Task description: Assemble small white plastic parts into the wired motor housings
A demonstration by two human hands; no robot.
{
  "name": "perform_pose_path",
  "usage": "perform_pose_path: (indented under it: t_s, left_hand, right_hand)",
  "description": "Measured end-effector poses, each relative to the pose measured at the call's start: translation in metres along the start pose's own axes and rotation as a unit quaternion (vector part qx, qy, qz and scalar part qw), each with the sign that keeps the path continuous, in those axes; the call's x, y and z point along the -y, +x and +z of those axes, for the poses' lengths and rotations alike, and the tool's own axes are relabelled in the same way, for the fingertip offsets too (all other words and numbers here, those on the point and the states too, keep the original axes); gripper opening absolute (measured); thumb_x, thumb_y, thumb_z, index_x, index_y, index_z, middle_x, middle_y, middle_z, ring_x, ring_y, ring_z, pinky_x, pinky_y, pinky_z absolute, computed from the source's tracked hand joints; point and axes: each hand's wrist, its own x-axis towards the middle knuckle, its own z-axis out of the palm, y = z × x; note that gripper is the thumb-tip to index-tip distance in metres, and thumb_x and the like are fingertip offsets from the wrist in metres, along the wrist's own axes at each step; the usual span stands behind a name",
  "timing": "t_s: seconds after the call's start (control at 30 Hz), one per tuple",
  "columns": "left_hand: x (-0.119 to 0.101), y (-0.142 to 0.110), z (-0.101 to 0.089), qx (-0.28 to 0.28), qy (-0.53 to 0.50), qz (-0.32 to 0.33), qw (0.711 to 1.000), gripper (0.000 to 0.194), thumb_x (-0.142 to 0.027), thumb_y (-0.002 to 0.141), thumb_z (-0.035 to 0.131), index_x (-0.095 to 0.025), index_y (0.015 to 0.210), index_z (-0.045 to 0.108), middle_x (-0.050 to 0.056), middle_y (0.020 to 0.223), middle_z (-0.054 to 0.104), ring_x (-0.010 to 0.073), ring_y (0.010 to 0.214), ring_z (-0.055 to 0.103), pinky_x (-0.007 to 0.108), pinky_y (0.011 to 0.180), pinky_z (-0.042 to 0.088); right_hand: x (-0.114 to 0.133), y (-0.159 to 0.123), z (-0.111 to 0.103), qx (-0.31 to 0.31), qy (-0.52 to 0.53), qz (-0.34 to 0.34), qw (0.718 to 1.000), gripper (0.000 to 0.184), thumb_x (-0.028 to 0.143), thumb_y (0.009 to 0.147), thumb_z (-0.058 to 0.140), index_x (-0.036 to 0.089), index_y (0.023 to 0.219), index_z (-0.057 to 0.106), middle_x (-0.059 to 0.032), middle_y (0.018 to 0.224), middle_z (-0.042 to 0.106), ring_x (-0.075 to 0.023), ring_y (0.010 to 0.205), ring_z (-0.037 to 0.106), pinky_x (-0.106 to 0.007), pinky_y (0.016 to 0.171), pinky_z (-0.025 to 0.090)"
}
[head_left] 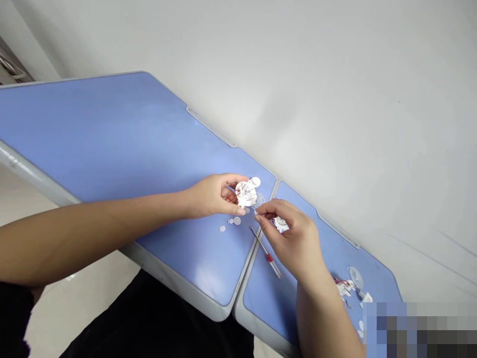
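White round part (246, 195) with red wires (231, 197) in the left hand (211, 197), right hand (294, 236) narrowed, any hold impossible to tell.

A whitish bit (256, 212) pinched by the right hand (292, 237) is too small to identify. That hand partly hides a white round part (281, 224). A white assembly (246, 193) covers some left hand (210, 197) fingers. Near right, pixelated blocks (421, 332) obscure things beside blurred small parts (345, 287).
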Motion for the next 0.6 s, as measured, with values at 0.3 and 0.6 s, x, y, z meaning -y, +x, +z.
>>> perform_pose_path:
  t_s: [0.3, 0.6]
  left_hand:
    - [0.002, -0.002, 0.007, 0.007, 0.024, -0.026, 0.999, 0.073, -0.013, 0.064, 0.078, -0.018, 0.131, 0.049, 0.007, 0.101, 0.068, 0.0159, 0.082, 0.067, 0.035, 0.078, 0.054]
    - [0.005, -0.002, 0.007, 0.014, 0.027, -0.025, 0.999, 0.071, -0.017, 0.065, 0.078, -0.020, 0.130, 0.049, 0.008, 0.105, 0.067, 0.0172, 0.086, 0.067, 0.035, 0.079, 0.054]
  right_hand:
    - [0.000, 0.003, 0.017, -0.076, -0.099, -0.113, 0.986, 0.010, 0.016, 0.089, 0.056, 0.021, 0.094, 0.062, -0.0059, 0.086, 0.068, -0.0189, 0.078, 0.060, -0.034, 0.070, 0.048]
    - [-0.002, 0.004, 0.017, -0.067, -0.079, -0.103, 0.989, 0.008, 0.017, 0.088, 0.056, 0.022, 0.091, 0.062, -0.0054, 0.087, 0.067, -0.0197, 0.080, 0.059, -0.036, 0.073, 0.046]
